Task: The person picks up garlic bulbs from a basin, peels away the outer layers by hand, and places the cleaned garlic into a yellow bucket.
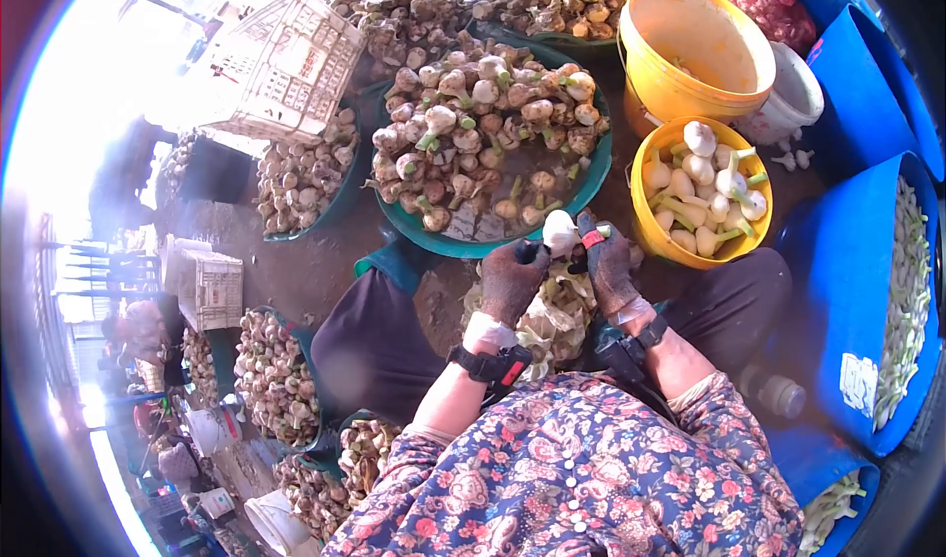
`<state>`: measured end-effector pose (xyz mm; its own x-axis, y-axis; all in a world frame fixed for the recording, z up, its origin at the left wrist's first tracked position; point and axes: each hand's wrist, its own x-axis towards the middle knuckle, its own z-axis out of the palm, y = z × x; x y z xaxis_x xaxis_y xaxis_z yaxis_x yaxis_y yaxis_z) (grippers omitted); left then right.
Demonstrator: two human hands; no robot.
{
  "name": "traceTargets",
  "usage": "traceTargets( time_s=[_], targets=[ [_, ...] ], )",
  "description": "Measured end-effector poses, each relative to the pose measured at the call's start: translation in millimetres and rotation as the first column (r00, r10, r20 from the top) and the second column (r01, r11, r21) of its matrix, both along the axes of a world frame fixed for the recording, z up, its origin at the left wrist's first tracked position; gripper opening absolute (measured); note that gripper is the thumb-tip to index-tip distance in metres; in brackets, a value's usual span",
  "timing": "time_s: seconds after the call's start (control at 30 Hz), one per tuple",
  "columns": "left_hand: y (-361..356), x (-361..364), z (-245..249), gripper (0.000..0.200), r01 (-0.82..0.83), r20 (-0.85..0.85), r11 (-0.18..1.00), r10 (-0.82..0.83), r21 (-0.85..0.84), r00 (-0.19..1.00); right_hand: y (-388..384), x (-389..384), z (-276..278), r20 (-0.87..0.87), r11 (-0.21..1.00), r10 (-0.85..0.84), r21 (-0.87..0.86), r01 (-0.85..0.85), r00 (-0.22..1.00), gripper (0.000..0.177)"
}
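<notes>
Over my lap, a peeled white garlic bulb (559, 233) sits between my two dark-gloved hands. My right hand (613, 273), with a red band round one finger, is closed on the bulb's neck; a short green stem end shows beside that finger. Curled against the bulb's lower left is my left hand (514, 281); whatever its fingers hold is hidden. Just beyond them stands a green tub (453, 247) of unpeeled garlic bulbs in dark water. To the right, a yellow bucket (645, 224) holds peeled white bulbs. Loose pale garlic skins (554, 326) are heaped below my hands.
An emptier yellow bucket (698, 30) and a white bucket (794, 89) stand at the back right. Blue containers (838, 301) with garlic stems line the right side. A white crate (296, 60) and more garlic heaps (276, 375) are on the left, with people farther off.
</notes>
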<state>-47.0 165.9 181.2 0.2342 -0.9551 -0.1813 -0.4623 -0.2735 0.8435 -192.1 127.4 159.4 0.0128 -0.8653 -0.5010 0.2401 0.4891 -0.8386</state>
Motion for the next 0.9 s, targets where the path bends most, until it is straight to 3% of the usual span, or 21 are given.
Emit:
traceTargets(
  time_s=[0.03,0.1,0.17,0.27,0.3,0.33,0.4,0.43,0.47,0.5,0.53,0.6,0.63,0.7,0.73,0.77,0.8,0.83,0.87,0.9],
  targets=[
    [0.2,4.9,-15.0,0.022,0.006,-0.01,0.999,-0.007,-0.032,1.0,-0.2,0.3,4.2,0.029,0.999,-0.007,0.045,0.006,1.0,0.036],
    [-2.7,10.1,-23.7,0.021,-0.005,0.143,1.0,0.007,-0.01,0.99,0.6,-1.5,11.9,0.08,0.99,-0.03,0.138,0.019,0.996,0.034],
    [-6.6,21.9,-35.2,0.022,-0.011,0.37,0.999,0.025,-0.04,0.929,-2.1,-4.6,-1.8,0.304,0.946,-0.065,0.322,-0.038,0.95,0.031],
    [-1.4,47.3,-45.0,0.029,0.003,0.458,0.97,-0.117,0.242,0.881,-6.7,-13.0,-10.9,0.602,0.866,-0.181,0.472,-0.164,0.778,0.026],
    [3.3,49.6,-47.0,0.034,0.027,0.573,0.969,-0.169,0.247,0.802,-10.2,-13.7,-12.0,0.666,0.843,-0.236,0.503,-0.193,0.708,0.026],
    [2.1,51.5,-40.8,0.036,0.062,0.448,0.926,-0.239,0.374,0.862,-11.2,-13.6,-12.8,0.72,0.816,-0.293,0.531,-0.227,0.629,0.026],
    [-1.6,54.9,-29.0,0.04,0.165,0.156,0.794,-0.31,0.585,0.938,-10.9,-20.1,-28.6,0.817,0.855,-0.244,0.436,-0.282,0.523,0.021],
    [-6.2,47.8,-17.4,0.037,0.148,0.054,0.838,-0.206,0.525,0.977,-14.0,-22.8,-33.8,0.859,0.875,-0.214,0.38,-0.299,0.465,0.019],
    [-11.1,35.3,-10.3,0.032,0.062,-0.407,0.995,-0.023,0.081,0.913,-9.6,-23.5,-18.4,0.604,0.984,0.097,0.06,-0.167,0.791,0.02],
    [-14.9,26.2,1.3,0.036,0.055,-0.546,0.992,0.014,0.109,0.838,-0.1,-21.8,-1.1,0.133,0.935,0.245,-0.295,-0.197,0.96,0.022],
    [-19.4,18.1,14.8,0.04,0.049,-0.669,0.99,0.055,0.136,0.741,-1.3,-20.2,-14.8,0.075,0.901,0.267,-0.372,-0.222,0.961,0.024],
    [-22.1,7.1,18.7,0.038,0.06,-0.652,0.978,0.086,0.198,0.753,-3.3,-16.9,-40.9,-0.043,0.816,0.283,-0.514,-0.264,0.958,0.029],
    [-23.4,5.5,18.9,0.036,0.066,-0.642,0.971,0.099,0.228,0.76,-2.4,-19.7,-18.0,-0.104,0.79,0.297,-0.532,-0.305,0.949,0.028],
    [-24.9,19.6,-3.3,0.024,-0.05,-0.78,0.986,0.159,0.161,0.605,-5.0,-22.7,-10.8,0.296,0.902,0.376,-0.334,-0.273,0.878,0.026],
    [-26.4,27.9,-10.8,0.019,-0.111,-0.84,0.984,0.176,0.138,0.514,-11.9,-26.9,-20.1,0.698,0.952,0.265,-0.08,-0.296,0.666,0.025],
    [-29.9,39.3,-3.2,0.012,-0.091,-0.949,0.995,0.072,0.046,0.308,-15.5,-28.9,-21.9,0.935,0.902,0.006,0.148,-0.405,0.354,0.024],
    [-30.6,52.9,-2.2,0.014,-0.073,-0.994,0.993,0.087,0.092,-0.061,-14.3,-28.3,-23.4,0.903,0.905,-0.034,0.21,-0.371,0.428,0.024],
    [-30.4,66.8,-10.7,0.013,-0.059,-0.955,0.996,-0.047,-0.067,0.294,-14.3,-24.3,-17.5,0.866,0.903,-0.07,0.266,-0.336,0.496,0.024],
    [-28.4,66.5,10.7,0.015,0.082,-0.914,0.997,-0.035,-0.002,0.405,-15.4,-21.5,-11.3,0.823,0.901,-0.105,0.316,-0.297,0.558,0.025],
    [-26.6,66.2,32.0,0.018,0.23,-0.855,0.971,-0.064,0.066,0.514,-15.5,-22.2,-4.7,0.727,0.929,0.004,0.252,-0.272,0.687,0.026]
  ],
)
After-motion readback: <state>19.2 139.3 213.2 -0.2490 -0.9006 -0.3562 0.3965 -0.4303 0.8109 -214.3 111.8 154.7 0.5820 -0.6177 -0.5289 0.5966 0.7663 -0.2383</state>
